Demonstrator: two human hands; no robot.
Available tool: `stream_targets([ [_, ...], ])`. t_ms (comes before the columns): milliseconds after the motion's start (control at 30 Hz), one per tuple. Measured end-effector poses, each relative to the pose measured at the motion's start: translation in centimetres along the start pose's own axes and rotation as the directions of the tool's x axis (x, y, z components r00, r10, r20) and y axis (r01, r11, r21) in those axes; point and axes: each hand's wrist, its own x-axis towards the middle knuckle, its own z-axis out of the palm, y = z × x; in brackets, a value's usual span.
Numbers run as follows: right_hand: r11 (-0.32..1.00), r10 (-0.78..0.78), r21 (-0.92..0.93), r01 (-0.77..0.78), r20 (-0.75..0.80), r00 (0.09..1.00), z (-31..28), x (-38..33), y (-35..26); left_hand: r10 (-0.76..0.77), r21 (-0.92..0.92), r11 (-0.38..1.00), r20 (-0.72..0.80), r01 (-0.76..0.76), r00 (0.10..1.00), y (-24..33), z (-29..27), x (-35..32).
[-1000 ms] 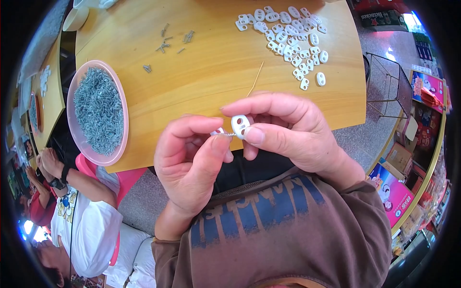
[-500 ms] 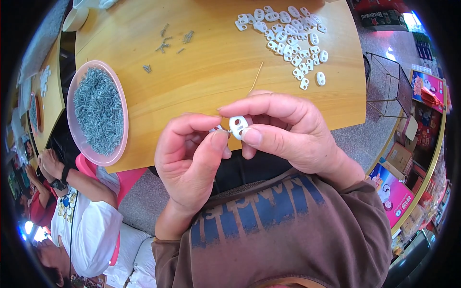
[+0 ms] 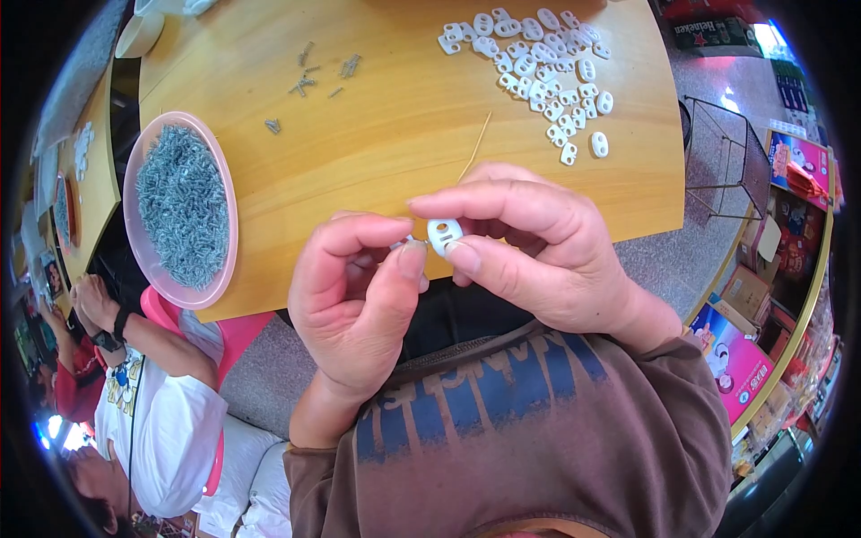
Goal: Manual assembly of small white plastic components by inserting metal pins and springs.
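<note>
Above the table's near edge, my right hand (image 3: pixel 538 247) pinches a white plastic cord-lock piece (image 3: pixel 441 233) between thumb and forefinger. A round hole and a slot show in its face; my thumb covers its lower part. Just left of it, my left hand (image 3: pixel 354 287) is closed on a smaller white plastic piece (image 3: pixel 404 242), mostly hidden by the thumb and fingertips. The fingertips of both hands are close together. Any spring between the two pieces is too small to make out.
A pink basin (image 3: pixel 230 215) heaped with small metal springs (image 3: pixel 184 206) stands at the left. Several loose springs (image 3: pixel 303 85) and a thin tan stick (image 3: pixel 477 148) lie on the wooden table (image 3: pixel 377 134). White cord-lock parts (image 3: pixel 547 63) spread at far right. Another person (image 3: pixel 161 394) sits at left.
The white piece in my right hand has tilted and sunk deeper behind my thumb. The small spring seen between the two pieces earlier no longer shows. Both hands have barely shifted.
</note>
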Motion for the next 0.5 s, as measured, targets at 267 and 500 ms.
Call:
stream_targets([
  [267,0.997,-0.016,-0.080,0.016,0.005,1.000,0.06,0.21,-0.13,0.002,0.002,1.000,0.022,-0.002,1.000,0.01,-0.10,0.02],
  [500,1.000,0.002,-0.009,-0.002,-0.001,1.000,0.26,0.20,-0.07,-0.034,-0.068,0.997,0.040,0.036,0.999,0.16,0.01,-0.02],
])
